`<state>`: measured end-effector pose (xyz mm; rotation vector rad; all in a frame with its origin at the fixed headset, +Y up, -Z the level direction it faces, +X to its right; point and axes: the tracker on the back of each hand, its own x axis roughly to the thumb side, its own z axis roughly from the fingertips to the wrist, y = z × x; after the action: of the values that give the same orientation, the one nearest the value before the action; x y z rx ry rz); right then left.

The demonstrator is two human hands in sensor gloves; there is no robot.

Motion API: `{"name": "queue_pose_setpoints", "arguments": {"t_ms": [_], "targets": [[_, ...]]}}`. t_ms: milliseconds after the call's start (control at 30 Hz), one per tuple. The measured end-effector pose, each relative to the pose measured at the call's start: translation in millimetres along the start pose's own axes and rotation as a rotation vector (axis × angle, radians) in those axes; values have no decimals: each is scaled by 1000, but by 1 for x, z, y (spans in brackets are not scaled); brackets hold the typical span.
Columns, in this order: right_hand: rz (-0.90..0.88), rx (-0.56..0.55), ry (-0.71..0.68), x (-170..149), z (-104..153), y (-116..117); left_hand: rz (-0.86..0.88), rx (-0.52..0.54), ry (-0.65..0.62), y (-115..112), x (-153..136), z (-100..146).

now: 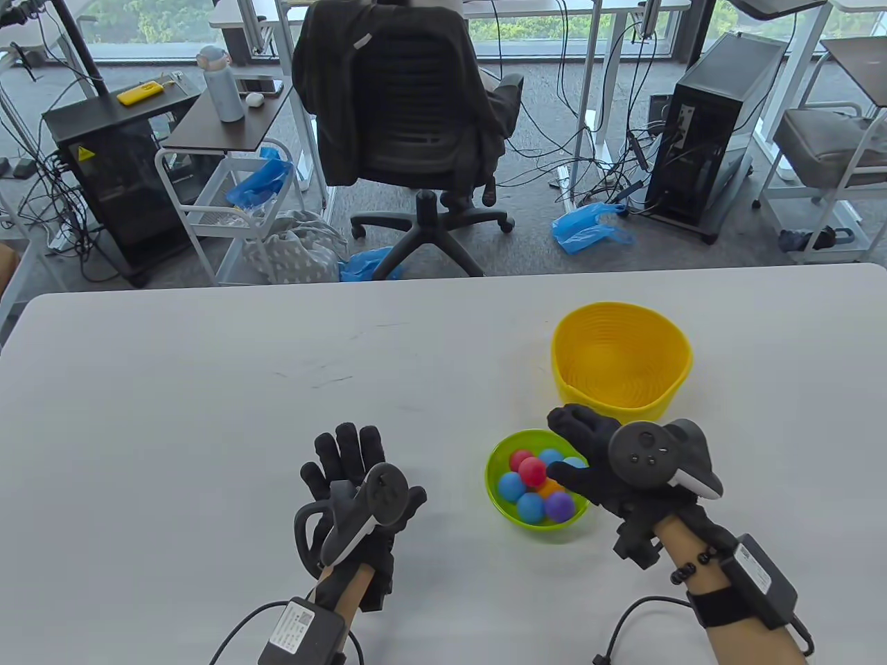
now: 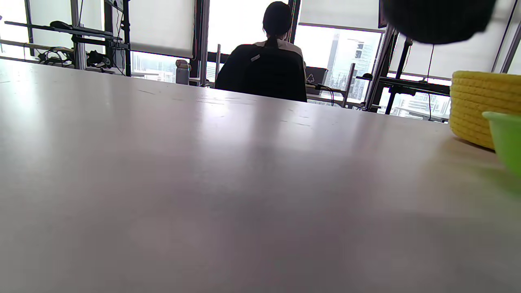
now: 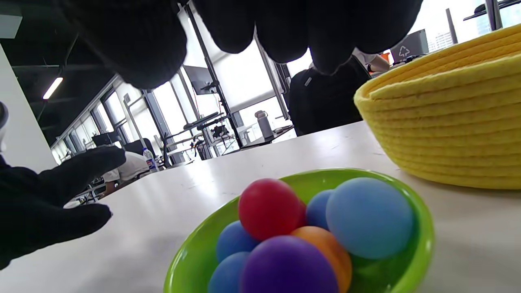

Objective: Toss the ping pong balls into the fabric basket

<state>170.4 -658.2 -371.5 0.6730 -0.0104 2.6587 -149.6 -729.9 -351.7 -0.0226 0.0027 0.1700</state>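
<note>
A yellow woven fabric basket (image 1: 620, 360) stands empty on the white table (image 1: 208, 388), right of centre. Just in front of it a green bowl (image 1: 500, 509) holds several coloured ping pong balls, a red ball (image 1: 532, 471) on top. My right hand (image 1: 561, 447) hovers over the bowl's right side, fingers spread and holding nothing; its fingertips (image 3: 321, 36) hang above the balls (image 3: 268, 207) and the bowl's rim (image 3: 423, 228) in the right wrist view. My left hand (image 1: 367, 460) rests flat on the table left of the bowl, fingers spread, empty.
The basket (image 2: 484, 106) and bowl edge (image 2: 508, 138) show at the right of the left wrist view. Beyond the table's far edge stand an office chair (image 1: 409, 111), a cart and a computer tower (image 1: 700, 131).
</note>
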Motion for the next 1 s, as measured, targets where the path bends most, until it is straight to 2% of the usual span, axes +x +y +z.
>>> {"name": "queue_pose_setpoints", "arguments": {"t_ms": [133,233,467,733,867,1000], "targets": [[107,124,31,17,-27,26,14,9,-2,3,-2,1],[225,207,63,23,-38,43,25,16,-1,5,-4,3],[317,262,100,22,-43,63,45,20,0,7,-6,3],[342,191,72,23,-40,65,46,23,2,7,-5,4],[288,94,42,21,-30,49,49,19,4,7,-6,4],[102,-19,56,8,-13,26,65,14,10,8,-7,4]]}}
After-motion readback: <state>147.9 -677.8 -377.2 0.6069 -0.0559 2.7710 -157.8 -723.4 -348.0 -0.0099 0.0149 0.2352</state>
